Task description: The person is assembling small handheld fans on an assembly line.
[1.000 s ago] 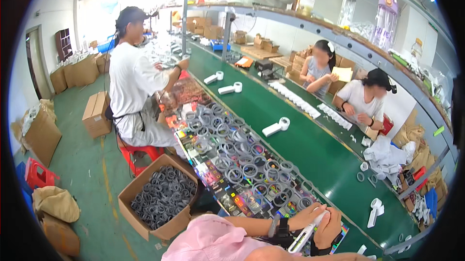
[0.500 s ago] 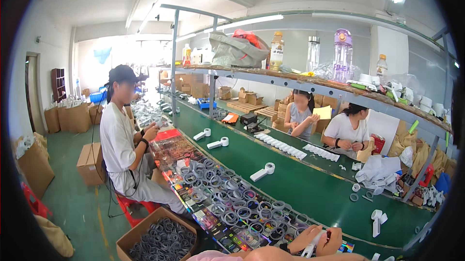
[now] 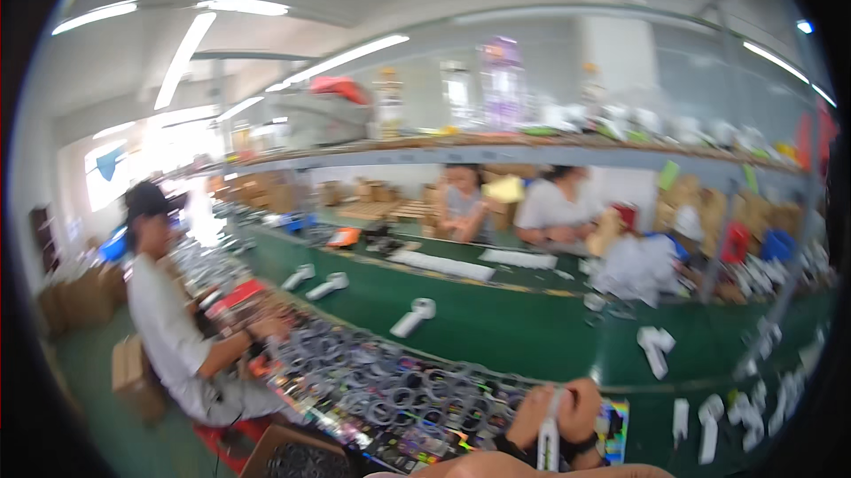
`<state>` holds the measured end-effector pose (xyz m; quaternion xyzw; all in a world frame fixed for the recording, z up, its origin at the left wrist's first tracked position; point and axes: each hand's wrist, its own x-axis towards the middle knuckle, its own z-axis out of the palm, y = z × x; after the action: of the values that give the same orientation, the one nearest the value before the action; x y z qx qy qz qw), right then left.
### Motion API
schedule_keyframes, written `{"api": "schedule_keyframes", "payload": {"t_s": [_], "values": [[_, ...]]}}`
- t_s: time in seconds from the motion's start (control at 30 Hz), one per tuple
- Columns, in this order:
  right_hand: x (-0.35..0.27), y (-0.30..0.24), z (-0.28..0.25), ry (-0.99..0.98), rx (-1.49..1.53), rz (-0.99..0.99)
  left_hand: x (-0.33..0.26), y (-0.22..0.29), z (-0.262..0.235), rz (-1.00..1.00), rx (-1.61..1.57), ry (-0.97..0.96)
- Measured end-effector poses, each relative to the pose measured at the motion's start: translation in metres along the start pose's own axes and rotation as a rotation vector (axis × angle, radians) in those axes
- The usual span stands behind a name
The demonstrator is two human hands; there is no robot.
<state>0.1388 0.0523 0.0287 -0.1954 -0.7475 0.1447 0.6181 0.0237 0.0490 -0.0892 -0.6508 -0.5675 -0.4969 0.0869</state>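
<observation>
White handle [image 3: 549, 436] clasped between both hands [image 3: 557, 411]; green belt [image 3: 523, 327] beyond.

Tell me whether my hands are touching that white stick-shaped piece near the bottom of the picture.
Touching. The head view shows the left hand and right hand closed around the white piece, fingers wrapped on both sides with no gap, despite motion blur.

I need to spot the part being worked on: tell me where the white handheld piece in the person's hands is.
In the head view it sits at the bottom edge, right of centre: the white handheld piece stands upright between the left hand and right hand, beside the green conveyor belt.
</observation>
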Motion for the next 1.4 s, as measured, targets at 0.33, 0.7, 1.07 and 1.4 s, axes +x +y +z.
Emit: {"api": "schedule_keyframes", "payload": {"t_s": [0.33,0.7,1.07,1.4], "values": [[-0.004,-0.007,0.0,0.008,0.008,0.142,0.029,0.065,-0.062,-0.677,-0.945,0.212],[0.003,0.007,-0.016,-0.581,0.321,0.003,0.062,0.098,0.001,-0.159,-0.684,-0.255],[-0.021,-0.007,-0.005,-0.439,0.345,0.213,0.071,0.094,-0.062,-0.523,-0.922,-0.268],[-0.008,-0.008,-0.001,-0.496,0.672,0.628,0.024,0.086,-0.094,-0.985,-1.262,-0.108]]}}
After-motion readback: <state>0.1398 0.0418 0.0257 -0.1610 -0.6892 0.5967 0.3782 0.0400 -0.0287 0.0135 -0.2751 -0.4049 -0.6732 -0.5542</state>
